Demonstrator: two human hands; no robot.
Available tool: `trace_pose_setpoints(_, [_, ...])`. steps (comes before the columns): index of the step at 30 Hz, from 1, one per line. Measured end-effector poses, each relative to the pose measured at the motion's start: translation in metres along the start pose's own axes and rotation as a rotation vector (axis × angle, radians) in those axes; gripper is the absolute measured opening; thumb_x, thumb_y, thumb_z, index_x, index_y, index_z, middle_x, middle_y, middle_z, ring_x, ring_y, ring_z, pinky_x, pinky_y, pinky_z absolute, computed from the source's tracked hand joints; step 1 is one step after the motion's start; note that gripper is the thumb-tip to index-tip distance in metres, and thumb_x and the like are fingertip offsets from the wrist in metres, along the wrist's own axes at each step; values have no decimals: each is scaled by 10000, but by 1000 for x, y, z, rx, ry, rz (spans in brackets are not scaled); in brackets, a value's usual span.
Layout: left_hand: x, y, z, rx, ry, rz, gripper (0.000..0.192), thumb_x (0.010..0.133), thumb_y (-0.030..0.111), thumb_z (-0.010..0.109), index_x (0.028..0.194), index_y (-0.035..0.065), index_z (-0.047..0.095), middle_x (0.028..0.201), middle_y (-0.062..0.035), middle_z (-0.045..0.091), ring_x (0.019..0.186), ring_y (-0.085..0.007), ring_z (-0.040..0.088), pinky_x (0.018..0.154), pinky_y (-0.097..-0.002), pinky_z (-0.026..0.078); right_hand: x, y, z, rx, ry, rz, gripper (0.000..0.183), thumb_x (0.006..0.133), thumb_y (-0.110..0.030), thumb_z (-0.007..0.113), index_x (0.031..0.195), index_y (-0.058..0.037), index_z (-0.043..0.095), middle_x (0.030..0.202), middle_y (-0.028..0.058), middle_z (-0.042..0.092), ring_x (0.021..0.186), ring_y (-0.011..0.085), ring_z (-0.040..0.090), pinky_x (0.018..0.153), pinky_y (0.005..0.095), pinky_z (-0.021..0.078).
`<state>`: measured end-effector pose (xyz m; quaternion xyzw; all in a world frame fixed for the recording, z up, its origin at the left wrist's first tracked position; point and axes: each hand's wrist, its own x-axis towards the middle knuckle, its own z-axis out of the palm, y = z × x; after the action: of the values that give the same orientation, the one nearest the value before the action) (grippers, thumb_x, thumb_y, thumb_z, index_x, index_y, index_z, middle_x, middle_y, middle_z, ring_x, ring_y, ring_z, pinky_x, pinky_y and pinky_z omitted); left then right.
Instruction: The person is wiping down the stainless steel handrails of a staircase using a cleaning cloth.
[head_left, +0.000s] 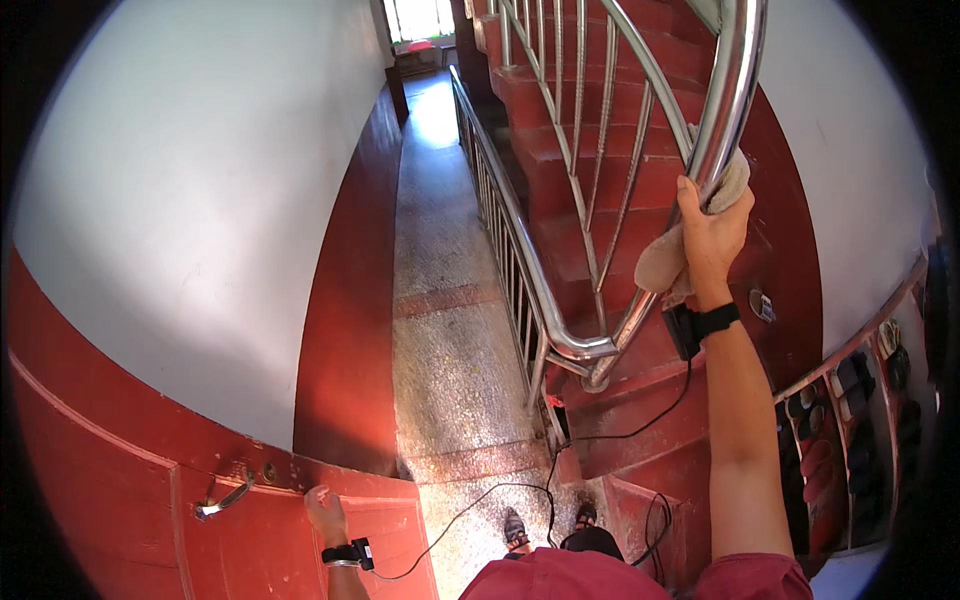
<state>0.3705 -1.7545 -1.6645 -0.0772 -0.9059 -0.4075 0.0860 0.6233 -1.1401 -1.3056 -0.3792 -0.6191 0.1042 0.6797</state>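
Observation:
My right hand (716, 236) is wrapped round the thick stainless steel handrail (726, 90) of the staircase. A beige cloth (661, 262) is pressed between palm and rail, with folds sticking out on both sides. My left hand (327, 516) is low at the left, beside the red wooden door (262, 547), its fingers loosely curled with nothing visible in them. Whether it touches the door cannot be made out. Left of that hand is a metal door handle (225, 501). Each wrist wears a black strapped device, and cables run from them.
Red stairs (600, 157) rise ahead, edged by metal balusters (577, 97). A lower railing (502, 202) borders the speckled corridor floor (442, 240). Several shoes fill a rack (847, 420) at the right. A black cable (551, 487) hangs near my feet. A small object (761, 306) is beside the right wrist.

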Motion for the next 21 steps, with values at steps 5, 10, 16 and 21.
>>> trace_pose_setpoints(5, [2, -1, 1, 10, -39, 52, 235, 765, -1, 687, 998, 8, 654, 1055, -128, 622, 996, -277, 625, 916, -376, 502, 4, 7, 0, -1, -27, 18, 778, 767, -390, 846, 1331, 14, 495, 1246, 169, 622, 1162, 294, 604, 1002, 396, 453])
trace_pose_setpoints(10, [5, -3, 0, 32, -42, -17, 233, 771, 4, 700, 1001, 6, 661, 1073, -132, 624, 1006, -277, 625, 918, -374, 505, 0, 9, 5, 11, 5, -44, 770, 765, -381, 853, 1325, 13, 501, 1240, 167, 625, 1151, 289, 610, 994, 390, 459])
trace_pose_setpoints(16, [4, -13, 10, 14, -134, 26, 245, 827, 57, 692, 1063, -1, 656, 1125, -127, 634, 1042, -249, 620, 917, -371, 505, 4, 12, 3, 75, -1, -53, 766, 754, -408, 860, 1291, 21, 519, 1189, 165, 642, 1102, 268, 625, 968, 381, 473])
trace_pose_setpoints(21, [-26, 55, 63, -292, -424, -32, 280, 886, 107, 686, 1137, -3, 629, 1154, -99, 633, 1088, -205, 605, 930, -364, 493, 1, 14, 1, -9, 2, -133, 744, 751, -465, 848, 1215, 27, 540, 1147, 165, 649, 1042, 246, 637, 906, 379, 497])
